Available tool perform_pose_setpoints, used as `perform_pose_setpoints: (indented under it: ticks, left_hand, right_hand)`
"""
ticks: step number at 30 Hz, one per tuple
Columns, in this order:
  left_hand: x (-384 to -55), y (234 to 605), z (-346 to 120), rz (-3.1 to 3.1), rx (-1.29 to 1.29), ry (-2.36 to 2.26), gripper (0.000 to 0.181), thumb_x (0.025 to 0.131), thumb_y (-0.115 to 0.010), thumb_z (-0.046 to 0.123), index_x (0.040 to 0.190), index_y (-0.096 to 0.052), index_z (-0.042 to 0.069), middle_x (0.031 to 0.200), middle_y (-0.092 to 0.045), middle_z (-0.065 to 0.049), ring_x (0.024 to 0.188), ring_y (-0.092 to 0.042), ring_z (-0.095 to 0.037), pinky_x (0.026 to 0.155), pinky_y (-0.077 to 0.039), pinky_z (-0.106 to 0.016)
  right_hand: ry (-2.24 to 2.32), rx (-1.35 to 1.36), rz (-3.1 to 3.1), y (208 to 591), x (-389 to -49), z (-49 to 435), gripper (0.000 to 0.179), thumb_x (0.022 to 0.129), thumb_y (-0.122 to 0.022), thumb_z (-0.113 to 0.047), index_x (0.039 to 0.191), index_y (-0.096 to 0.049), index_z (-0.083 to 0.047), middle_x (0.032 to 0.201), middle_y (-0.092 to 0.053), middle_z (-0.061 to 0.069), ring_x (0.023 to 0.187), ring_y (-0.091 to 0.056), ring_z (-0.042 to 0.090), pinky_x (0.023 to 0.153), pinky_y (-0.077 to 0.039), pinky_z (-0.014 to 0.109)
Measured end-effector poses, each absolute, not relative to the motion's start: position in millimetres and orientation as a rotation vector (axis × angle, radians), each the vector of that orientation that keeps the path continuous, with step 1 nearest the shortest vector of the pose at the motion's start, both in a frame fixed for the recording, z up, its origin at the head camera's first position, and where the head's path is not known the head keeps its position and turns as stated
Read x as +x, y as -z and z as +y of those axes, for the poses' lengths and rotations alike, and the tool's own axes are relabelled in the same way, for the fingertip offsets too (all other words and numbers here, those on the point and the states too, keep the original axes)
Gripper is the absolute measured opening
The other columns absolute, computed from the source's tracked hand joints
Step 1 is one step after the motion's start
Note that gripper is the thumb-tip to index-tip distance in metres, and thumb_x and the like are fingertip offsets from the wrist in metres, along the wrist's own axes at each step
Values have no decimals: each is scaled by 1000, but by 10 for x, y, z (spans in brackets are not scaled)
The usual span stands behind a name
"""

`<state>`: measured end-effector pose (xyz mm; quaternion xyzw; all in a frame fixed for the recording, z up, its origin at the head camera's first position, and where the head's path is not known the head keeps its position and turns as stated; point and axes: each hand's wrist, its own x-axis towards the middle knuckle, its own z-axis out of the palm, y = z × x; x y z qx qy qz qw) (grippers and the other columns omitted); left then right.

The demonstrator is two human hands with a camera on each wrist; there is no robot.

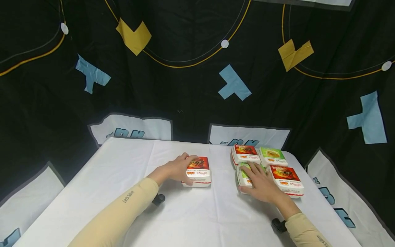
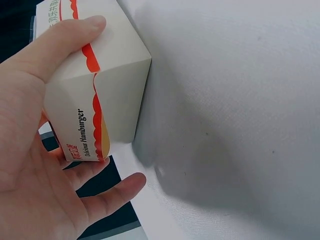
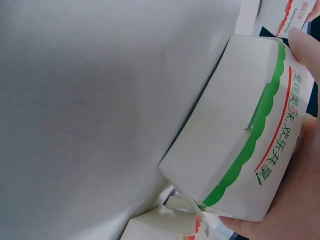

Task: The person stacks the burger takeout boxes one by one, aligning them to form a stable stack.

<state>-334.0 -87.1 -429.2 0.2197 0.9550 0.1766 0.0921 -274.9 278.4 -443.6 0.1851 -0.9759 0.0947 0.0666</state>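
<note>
My left hand (image 1: 176,168) grips a red-topped hamburger box (image 1: 200,173) standing on the white table, left of the other boxes. In the left wrist view the thumb lies along one side of that carton (image 2: 122,95), and fingers reach round the far side. On the right, my right hand (image 1: 262,184) holds a green-topped hamburger box (image 3: 225,120) across its top and sides. This box is the front left of a close group and is partly hidden under the hand. Its green scalloped edge and printed lettering show in the right wrist view.
Beside the green box stands a red-topped box (image 1: 286,178) at front right. Behind are another red-topped box (image 1: 246,154) and a second green-topped box (image 1: 272,157). The white tablecloth (image 1: 191,216) spreads in front, and a black curtain (image 1: 185,99) hangs behind the table.
</note>
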Motion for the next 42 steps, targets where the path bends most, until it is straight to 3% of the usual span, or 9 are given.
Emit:
perform_pose_setpoints:
  ticks: [18,42]
  left_hand:
    - [-3325,4296,-870,2837,646,-542,103,68,-90,46,153,-33,36,137,-43,-4,118,-46,-20,88,-52,-43]
    - [-3323,4282,-865,2826,644,-543,102,70,-89,45,154,-32,35,138,-42,-4,120,-45,-21,91,-52,-44]
  right_hand:
    - [-344,640,-2991,4358,-2708,2760,95,73,-84,-54,154,-39,-31,166,-25,12,150,-19,43,106,-11,84]
    - [-232,686,-2925,4397,-2740,2538,93,73,-84,-59,152,-40,-38,161,-35,6,145,-30,35,103,-28,79]
